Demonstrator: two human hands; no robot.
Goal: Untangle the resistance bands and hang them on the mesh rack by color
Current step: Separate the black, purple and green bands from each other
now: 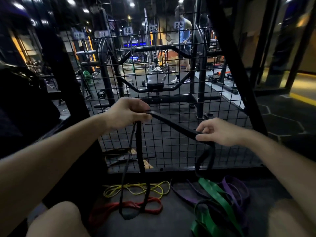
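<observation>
Head view: black band looks like flat rubber, soft and floppy, light, probably grippy rather than slick; it sags between holds and drapes in loops, so best taken by pinching the flat strap near a free stretch, away from the crossings. Left hand curls its fingers round the band's upper end, in front of the mesh rack, two strands dropping straight down from that fist to the floor. Right hand pinches the same band between thumb and forefinger, lower and to the right along the rack, hands well apart with a taut diagonal stretch between them. Below the right hand the band curls down toward the floor at the rack's foot. On the floor below the rack: yellow band, thin and cord-like; red band nearer the person, the black loop lying across it; green band and purple band to the right, overlapping, likely still tangled with a dark strap. Paper labels hang along the rack's top; text unreadable.
</observation>
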